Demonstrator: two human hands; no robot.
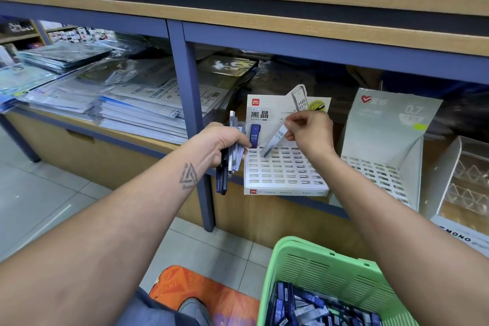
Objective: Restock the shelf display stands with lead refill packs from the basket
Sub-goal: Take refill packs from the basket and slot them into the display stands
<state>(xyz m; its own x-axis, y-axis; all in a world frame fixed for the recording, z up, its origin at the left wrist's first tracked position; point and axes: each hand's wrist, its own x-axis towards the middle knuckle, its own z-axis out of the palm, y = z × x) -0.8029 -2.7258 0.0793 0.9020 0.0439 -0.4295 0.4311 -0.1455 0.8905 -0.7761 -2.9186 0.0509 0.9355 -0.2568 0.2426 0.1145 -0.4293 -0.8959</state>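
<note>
My right hand (311, 133) pinched one pale refill pack (274, 141) by its top end between thumb and fingertips, and the pack hung tilted with its lower tip just over a slot near the far left of the white stand (284, 172). One dark blue pack (254, 136) already stood upright in the back row, just left of it. My left hand (225, 143) was curled round a bundle of packs (229, 160), blue and pale, held on end at the stand's left edge. More packs lay loose in the green basket (328, 267) near me on the right. I judged each pack light, stiff and smooth, a slim plastic case likely to slip from a loose pinch, with brittle leads inside, so a grip high on the narrow sides seemed best, leaving the lower end free to enter the slot. The grey stand (389, 140) to the right had its slots bare.
</note>
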